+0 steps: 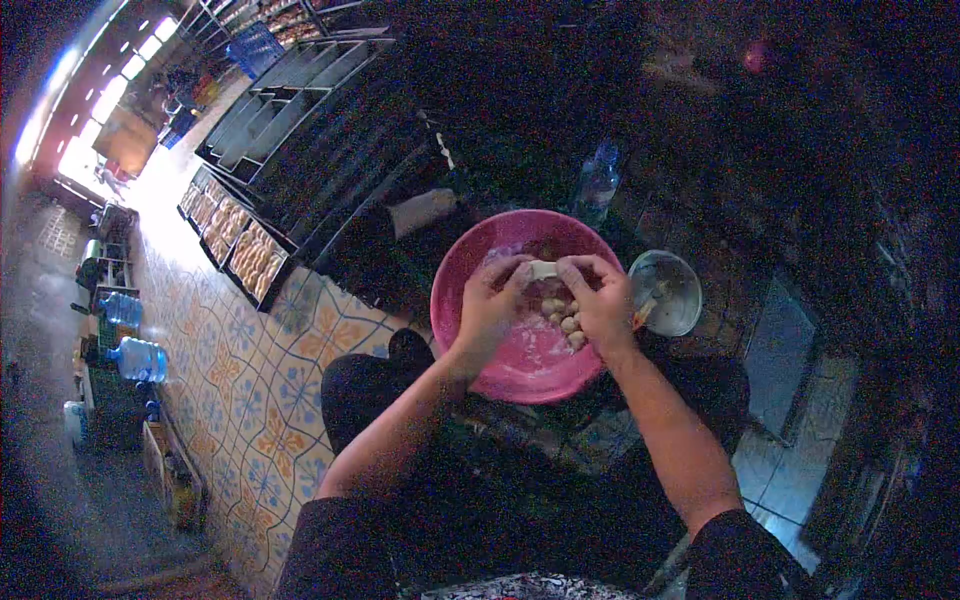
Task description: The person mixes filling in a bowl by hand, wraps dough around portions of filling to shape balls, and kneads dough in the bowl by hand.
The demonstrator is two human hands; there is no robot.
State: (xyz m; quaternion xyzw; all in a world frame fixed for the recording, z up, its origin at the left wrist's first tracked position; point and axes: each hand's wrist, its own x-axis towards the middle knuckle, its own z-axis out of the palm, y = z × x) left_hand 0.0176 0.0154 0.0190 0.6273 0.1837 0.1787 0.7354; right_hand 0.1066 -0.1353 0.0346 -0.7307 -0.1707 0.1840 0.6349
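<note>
Over a pink basin (530, 385), my left hand (490, 305) and my right hand (600, 305) hold a small pale piece of dough (543, 270) between them. The fingers of each hand are closed on one end of it. Several small dough balls (568, 322) lie in the basin beside my right hand. White, flour-like powder (530, 345) is scattered on the basin's bottom. A clear bowl (680, 300) stands to the right of the basin, close to my right hand; what it contains is hard to make out.
A plastic bottle (598, 182) stands behind the basin. To the left are trays of shaped dough pieces (255, 262) and dark stacked trays (275, 110). Large blue water jugs (138, 360) sit along the far left over patterned floor tiles (270, 390). The right side is dark.
</note>
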